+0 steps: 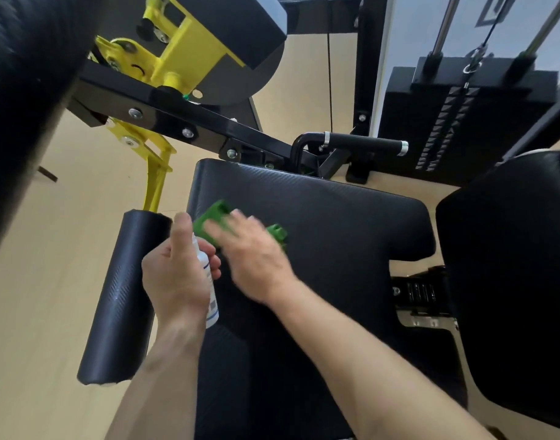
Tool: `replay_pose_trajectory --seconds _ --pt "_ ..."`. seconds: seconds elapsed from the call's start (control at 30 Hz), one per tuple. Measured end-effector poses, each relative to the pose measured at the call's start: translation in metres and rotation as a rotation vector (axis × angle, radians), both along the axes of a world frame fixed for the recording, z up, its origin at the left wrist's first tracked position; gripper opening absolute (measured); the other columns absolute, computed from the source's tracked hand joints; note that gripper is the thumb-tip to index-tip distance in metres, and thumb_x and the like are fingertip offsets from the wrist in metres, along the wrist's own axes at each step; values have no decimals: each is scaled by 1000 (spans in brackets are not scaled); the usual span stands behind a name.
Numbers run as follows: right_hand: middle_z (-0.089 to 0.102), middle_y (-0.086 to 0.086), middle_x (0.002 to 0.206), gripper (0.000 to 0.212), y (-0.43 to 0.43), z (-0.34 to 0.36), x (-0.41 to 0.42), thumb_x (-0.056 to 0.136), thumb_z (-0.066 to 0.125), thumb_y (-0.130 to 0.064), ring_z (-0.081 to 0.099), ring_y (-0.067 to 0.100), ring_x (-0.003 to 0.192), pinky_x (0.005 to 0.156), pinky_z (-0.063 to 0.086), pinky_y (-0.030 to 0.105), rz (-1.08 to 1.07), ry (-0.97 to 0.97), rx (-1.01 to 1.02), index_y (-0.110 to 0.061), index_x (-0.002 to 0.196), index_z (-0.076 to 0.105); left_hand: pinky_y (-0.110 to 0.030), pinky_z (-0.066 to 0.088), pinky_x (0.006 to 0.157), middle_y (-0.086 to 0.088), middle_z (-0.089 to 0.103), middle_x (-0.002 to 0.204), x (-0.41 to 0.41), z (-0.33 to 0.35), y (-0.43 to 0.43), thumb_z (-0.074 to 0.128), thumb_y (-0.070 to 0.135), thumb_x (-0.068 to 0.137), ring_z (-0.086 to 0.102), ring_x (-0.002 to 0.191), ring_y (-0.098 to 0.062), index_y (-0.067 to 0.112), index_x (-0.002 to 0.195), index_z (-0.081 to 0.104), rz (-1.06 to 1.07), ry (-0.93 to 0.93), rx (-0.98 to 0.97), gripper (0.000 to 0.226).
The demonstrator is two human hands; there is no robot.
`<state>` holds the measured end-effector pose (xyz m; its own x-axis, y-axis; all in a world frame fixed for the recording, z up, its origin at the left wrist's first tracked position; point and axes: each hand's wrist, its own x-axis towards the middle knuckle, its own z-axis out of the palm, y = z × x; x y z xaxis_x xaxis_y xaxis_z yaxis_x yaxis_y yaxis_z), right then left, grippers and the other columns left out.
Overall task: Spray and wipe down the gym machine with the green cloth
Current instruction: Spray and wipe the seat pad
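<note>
The gym machine's black padded seat fills the middle of the view. My right hand, blurred by motion, presses the green cloth flat on the seat's left front part. My left hand is closed around a white spray bottle held upright just left of the cloth, at the seat's left edge. The bottle's nozzle is hidden behind my fingers.
A black roller pad hangs left of the seat on a yellow arm. A black frame bar and a handle grip lie beyond the seat. The weight stack stands far right, a black backrest pad at right.
</note>
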<state>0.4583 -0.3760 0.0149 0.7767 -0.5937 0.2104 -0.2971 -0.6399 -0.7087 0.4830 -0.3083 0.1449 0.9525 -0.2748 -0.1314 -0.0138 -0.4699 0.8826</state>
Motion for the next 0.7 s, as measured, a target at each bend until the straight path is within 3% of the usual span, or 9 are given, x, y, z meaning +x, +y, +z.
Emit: replay_pose_trajectory --seconds 0.1,0.2,0.27,0.37,0.5,0.57,0.7 --pt "54 7 148 52 45 -1 -24 90 62 -7 37 28 145 121 27 47 367 -68 -75 -14 141 59 -28 51 53 -7 65 54 -6 9 0 49 48 104 62 52 -14 1 66 66 -19 -79 -16 63" --pt "49 7 154 56 23 -4 -33 88 60 0 30 31 150 122 25 51 524 -44 -150 -15 142 57 -32 51 55 -8 65 55 -5 11 1 49 49 104 62 54 -19 0 65 65 -40 -61 -4 64" --pt "43 4 158 60 -8 1 -15 90 55 4 23 30 153 124 19 52 453 21 -102 -19 146 54 -34 50 58 -6 65 54 0 9 0 51 50 103 61 54 -20 3 63 64 -33 -43 -3 64" --pt "32 -2 164 71 -56 23 21 96 40 8 14 25 155 126 10 48 162 78 -4 -28 157 36 -29 51 53 -3 62 50 7 6 0 52 51 103 58 46 -12 4 65 64 2 -12 -16 62" --pt "31 -4 164 75 -88 28 64 96 38 7 13 27 156 126 10 42 -143 67 93 -32 159 28 -30 49 56 1 63 49 18 6 8 50 51 104 58 45 -10 7 66 64 -31 -33 26 60" --pt "31 -3 164 76 -69 23 65 94 41 7 12 27 156 127 9 44 -135 56 57 -31 159 28 -30 49 57 1 62 49 26 10 11 51 51 103 57 43 -8 8 65 64 -21 -40 31 59" --pt "39 -2 161 70 24 5 -17 91 51 4 24 27 153 126 14 43 104 -21 -15 -28 153 43 -32 50 58 -1 62 47 24 10 10 52 52 101 59 46 -15 7 63 64 -26 -6 16 60"
